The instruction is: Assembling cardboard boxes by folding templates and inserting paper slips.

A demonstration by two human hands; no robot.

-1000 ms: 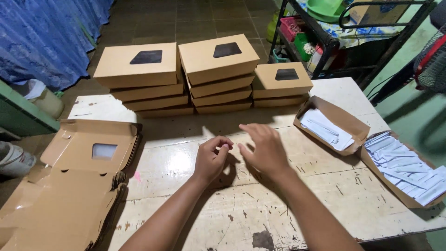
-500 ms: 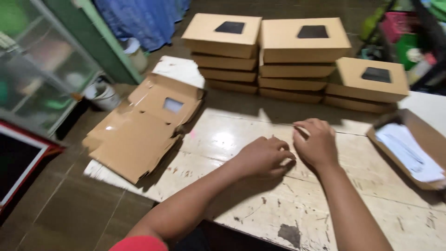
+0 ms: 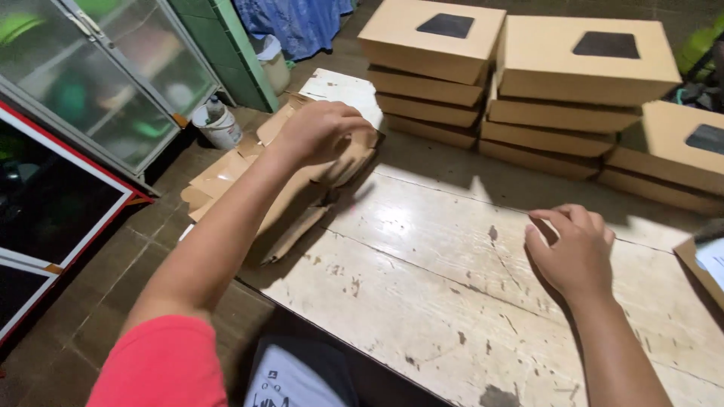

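Note:
My left hand (image 3: 320,132) reaches out over the left edge of the worn white table (image 3: 452,286) and rests on a pile of flat, unfolded brown cardboard boxes (image 3: 302,188); its fingers curl over the top sheet. My right hand (image 3: 573,249) lies on the tabletop near the right side, fingers bent, with nothing visible in it. Stacks of folded brown window boxes (image 3: 520,83) stand along the far edge of the table.
A lower stack of boxes (image 3: 671,158) sits at the far right, and an open box corner (image 3: 705,264) shows at the right edge. A glass-door cabinet (image 3: 98,83), a white bucket (image 3: 219,124) and blue cloth (image 3: 298,22) stand on the floor to the left.
My left hand has left the table's middle and gone left to the flat cardboard pile. The view has swung left. My right hand has stayed on the tabletop.

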